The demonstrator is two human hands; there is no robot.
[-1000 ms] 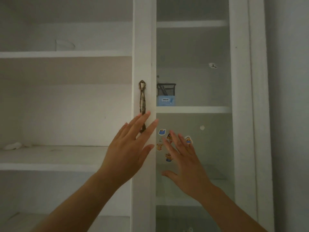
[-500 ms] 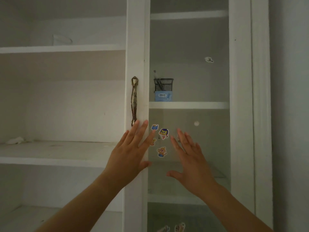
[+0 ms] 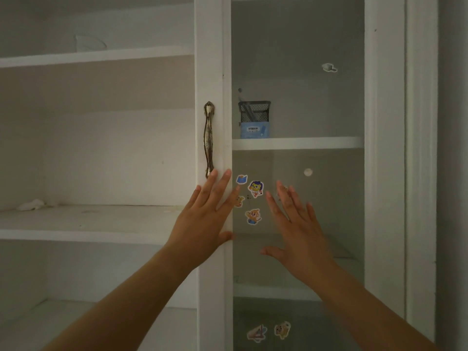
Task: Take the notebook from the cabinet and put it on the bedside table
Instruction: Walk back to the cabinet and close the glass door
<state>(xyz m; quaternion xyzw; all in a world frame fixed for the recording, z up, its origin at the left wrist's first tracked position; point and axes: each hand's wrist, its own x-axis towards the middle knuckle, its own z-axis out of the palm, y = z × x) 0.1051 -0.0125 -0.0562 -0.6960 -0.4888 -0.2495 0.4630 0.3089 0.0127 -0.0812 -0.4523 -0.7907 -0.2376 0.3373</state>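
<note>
A white cabinet fills the view, with a glass door (image 3: 329, 198) on the right and open shelves (image 3: 88, 219) on the left. My left hand (image 3: 202, 224) is raised with spread fingers over the door's white frame, just below the bronze handle (image 3: 209, 140). My right hand (image 3: 298, 229) is raised flat in front of the glass, fingers apart. Neither hand holds anything. Behind the glass, a dim flat shape lies on the shelf near my right hand; I cannot tell whether it is the notebook.
A black mesh pen holder (image 3: 254, 111) stands on a small blue box (image 3: 254, 129) on the upper shelf behind the glass. Cartoon stickers (image 3: 255, 188) dot the glass. A crumpled white scrap (image 3: 31, 204) lies on the left shelf. A grey wall (image 3: 453, 148) borders the right.
The view has shifted so the cabinet sits lower and further left in the frame. Both hands stay raised and open, the left one now below the handle instead of over it.
</note>
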